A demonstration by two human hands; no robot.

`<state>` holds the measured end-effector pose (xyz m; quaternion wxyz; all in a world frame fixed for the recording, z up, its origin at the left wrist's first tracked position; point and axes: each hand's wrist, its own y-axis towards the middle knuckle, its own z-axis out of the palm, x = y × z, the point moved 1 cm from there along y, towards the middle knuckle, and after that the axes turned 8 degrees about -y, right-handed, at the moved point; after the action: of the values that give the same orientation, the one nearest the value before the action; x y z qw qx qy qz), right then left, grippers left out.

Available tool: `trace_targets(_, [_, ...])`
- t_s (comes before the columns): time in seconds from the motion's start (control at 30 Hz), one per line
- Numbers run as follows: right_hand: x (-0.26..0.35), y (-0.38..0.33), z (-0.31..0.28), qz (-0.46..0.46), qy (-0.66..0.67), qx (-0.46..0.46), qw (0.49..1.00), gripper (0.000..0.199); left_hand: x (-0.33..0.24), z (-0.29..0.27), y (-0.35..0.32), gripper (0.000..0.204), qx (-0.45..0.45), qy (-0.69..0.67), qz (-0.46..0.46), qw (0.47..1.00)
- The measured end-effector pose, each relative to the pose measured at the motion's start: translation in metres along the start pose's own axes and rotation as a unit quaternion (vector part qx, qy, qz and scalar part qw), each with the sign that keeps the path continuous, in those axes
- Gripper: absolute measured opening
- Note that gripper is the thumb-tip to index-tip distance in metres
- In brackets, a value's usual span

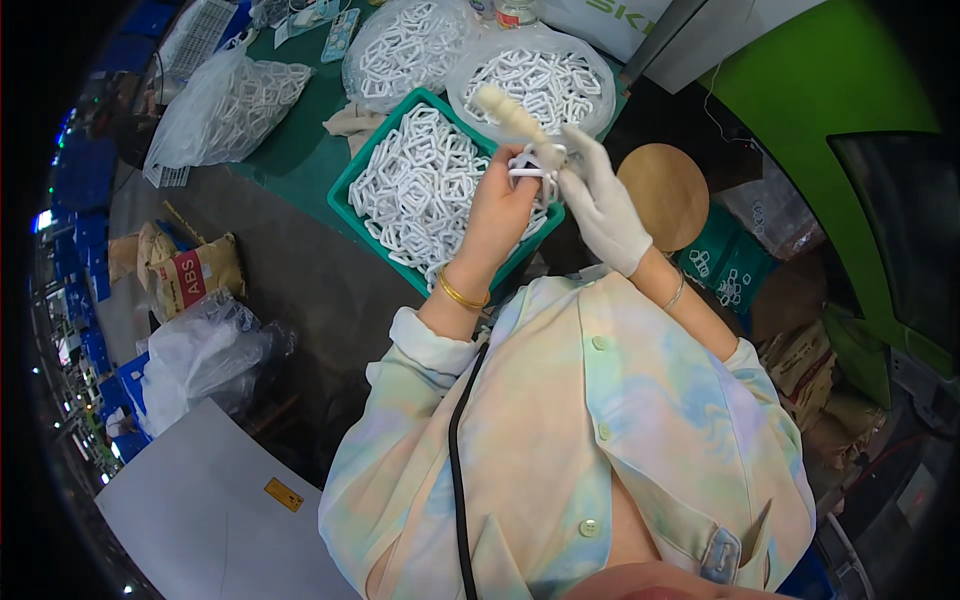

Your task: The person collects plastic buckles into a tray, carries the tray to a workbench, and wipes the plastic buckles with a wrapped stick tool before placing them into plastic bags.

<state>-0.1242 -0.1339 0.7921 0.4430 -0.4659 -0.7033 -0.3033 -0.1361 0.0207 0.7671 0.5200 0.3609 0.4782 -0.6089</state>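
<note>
The bare left hand (497, 210), fingers pinching a white angular plastic ring (528, 173), might drop it if the white-gloved right hand (607, 212), grip unclear, jerks.

At the left of the frame, a crumpled brown paper sack (232, 262) carries large pale capital letters on a red printed panel (190, 278). Large green capitals stand on a smooth white sheet-like surface (585, 28) near the top edge, right of centre. A small rectangular orange-yellow label (284, 494) with dark marks, too small to read, sits on a flat pale-grey panel (200, 510) at lower left. A clear jar's red label (512, 19) at top centre is illegible.
</note>
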Motion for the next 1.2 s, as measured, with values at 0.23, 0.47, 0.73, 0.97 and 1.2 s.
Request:
trace_targets(0.23, [0.001, 0.004, -0.007, 0.143, 0.107, 0.006, 0.984, 0.029, -0.004, 0.015, -0.009, 0.021, -0.012, 0.112, 0.131, 0.985])
trace_targets(0.47, [0.001, -0.008, -0.004, 0.091, 0.104, -0.023, 0.99, 0.018, -0.019, 0.007, -0.001, 0.03, -0.035, 0.258, 0.199, 0.945])
trace_targets(0.73, [0.005, -0.008, -0.005, 0.095, 0.14, -0.02, 0.985, 0.019, -0.03, 0.014, 0.0, 0.027, -0.012, 0.333, 0.224, 0.916])
trace_targets(0.97, [0.009, -0.013, 0.003, 0.117, 0.077, -0.003, 0.99, 0.038, -0.019, 0.013, 0.003, 0.024, -0.03, 0.312, 0.18, 0.932])
trace_targets(1.2, [0.005, -0.018, -0.002, 0.108, 0.062, -0.062, 0.99, 0.027, -0.023, 0.014, 0.005, 0.026, -0.035, 0.284, 0.196, 0.938])
